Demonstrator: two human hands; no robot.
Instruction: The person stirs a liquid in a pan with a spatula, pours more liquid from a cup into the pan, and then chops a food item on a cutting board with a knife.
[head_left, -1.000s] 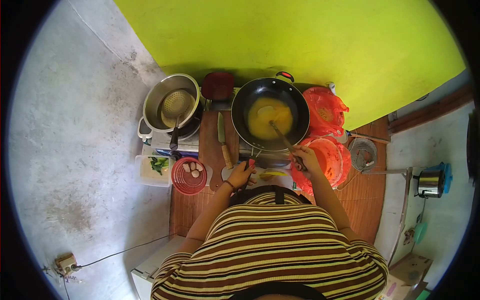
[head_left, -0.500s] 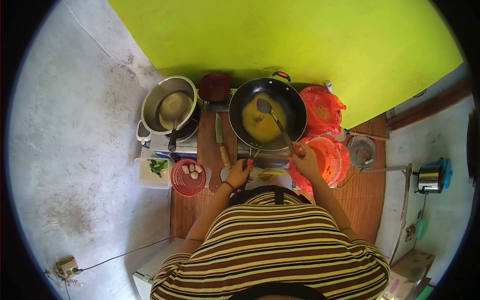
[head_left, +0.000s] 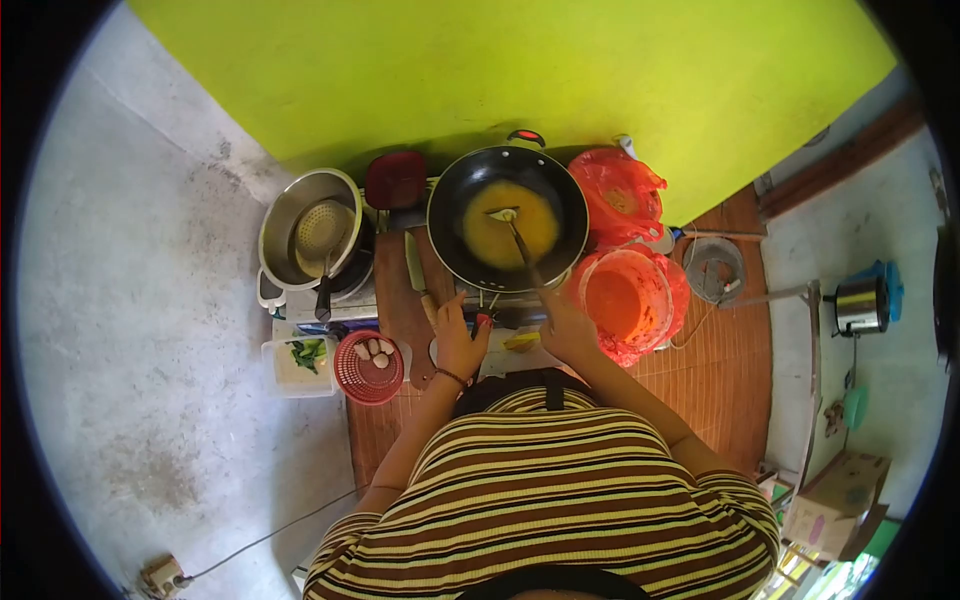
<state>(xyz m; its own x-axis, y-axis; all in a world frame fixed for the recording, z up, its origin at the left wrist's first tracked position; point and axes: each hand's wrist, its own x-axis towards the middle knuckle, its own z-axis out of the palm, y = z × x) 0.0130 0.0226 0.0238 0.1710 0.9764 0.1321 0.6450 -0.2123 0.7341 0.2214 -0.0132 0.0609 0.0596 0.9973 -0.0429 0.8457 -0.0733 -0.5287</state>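
Observation:
My right hand (head_left: 570,335) is wrapped round the dark handle of a spatula (head_left: 524,247). Its head dips into yellow, oily liquid (head_left: 515,237) inside a black wok (head_left: 455,205). My left hand (head_left: 460,347) has its fingers stretched upward and its thumb apart, close beside the wok's near handle (head_left: 482,322) with its red patch. Just left of those fingers, a knife (head_left: 415,265) with a wooden grip lies on a brown chopping board (head_left: 393,285).
To the left are a metal pot (head_left: 275,235) with a skimmer (head_left: 322,232), a red basket (head_left: 350,385) of pale bulbs and a plastic box (head_left: 285,382) with greens. At right stand a red-lined tub (head_left: 670,290) and a red bag (head_left: 640,185). A green wall (head_left: 450,70) rises behind.
The spatula head has turned edge-on and lower in the wok, and my right hand has shifted left and nearer me. My left hand has loosened from the wok handle, fingers now stretched out.

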